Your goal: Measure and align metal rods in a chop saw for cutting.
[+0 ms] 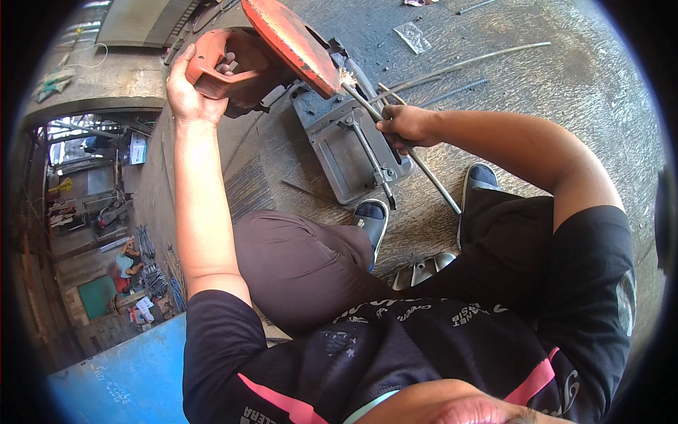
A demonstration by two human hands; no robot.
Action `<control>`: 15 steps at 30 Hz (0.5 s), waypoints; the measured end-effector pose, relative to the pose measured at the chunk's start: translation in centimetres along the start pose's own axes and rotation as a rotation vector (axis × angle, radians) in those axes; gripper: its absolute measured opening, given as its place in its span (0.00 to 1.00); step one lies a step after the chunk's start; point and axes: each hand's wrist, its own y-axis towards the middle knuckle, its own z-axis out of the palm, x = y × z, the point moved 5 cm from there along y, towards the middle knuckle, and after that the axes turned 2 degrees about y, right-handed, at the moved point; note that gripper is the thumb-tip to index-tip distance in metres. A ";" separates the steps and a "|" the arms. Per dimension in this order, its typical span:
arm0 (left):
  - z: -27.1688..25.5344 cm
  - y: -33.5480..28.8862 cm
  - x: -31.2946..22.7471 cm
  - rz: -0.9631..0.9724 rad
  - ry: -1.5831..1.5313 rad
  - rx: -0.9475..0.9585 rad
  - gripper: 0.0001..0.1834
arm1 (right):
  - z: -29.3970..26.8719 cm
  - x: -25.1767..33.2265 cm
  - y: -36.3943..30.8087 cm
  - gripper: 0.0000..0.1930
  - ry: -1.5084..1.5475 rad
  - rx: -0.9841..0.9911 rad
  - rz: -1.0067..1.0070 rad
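My left hand (pixel 189 95) is wrapped round the orange handle of a chop saw (pixel 289 44), its fingers passing through the handle loop. The saw head is raised over its grey metal base (pixel 326 157). My right hand (pixel 408 126) grips a thin metal rod (pixel 439 185) that slants across the base. The rod's far end lies at the lower edge of the orange blade guard, where a small bright spray like sparks shows. The guard hides the cutting disc. A clamp screw (pixel 367 150) runs along the base beside the rod.
Several loose rods (pixel 487 59) lie on the rough floor beyond my right hand. A clear plastic scrap (pixel 412 37) is near them. My sandalled feet (pixel 371 220) flank the near side of the saw base. Far left, another person (pixel 127 267) sits among stacked metal pieces; a blue panel (pixel 134 374) stands nearer.
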 end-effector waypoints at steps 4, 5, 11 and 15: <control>-0.3 0.0 -0.1 0.025 -0.023 -0.060 0.24 | -0.4 0.2 -0.1 0.11 -0.142 -0.046 -0.029; -0.4 0.0 0.0 0.017 -0.022 -0.065 0.24 | -0.6 0.2 -0.2 0.11 -0.211 -0.092 -0.018; -0.4 -0.1 0.1 0.004 -0.001 -0.061 0.23 | -0.5 0.6 -0.2 0.10 -0.324 -0.171 -0.026; -0.4 -0.1 0.1 -0.006 -0.012 -0.068 0.24 | -0.6 1.5 0.1 0.12 -0.486 -0.220 -0.096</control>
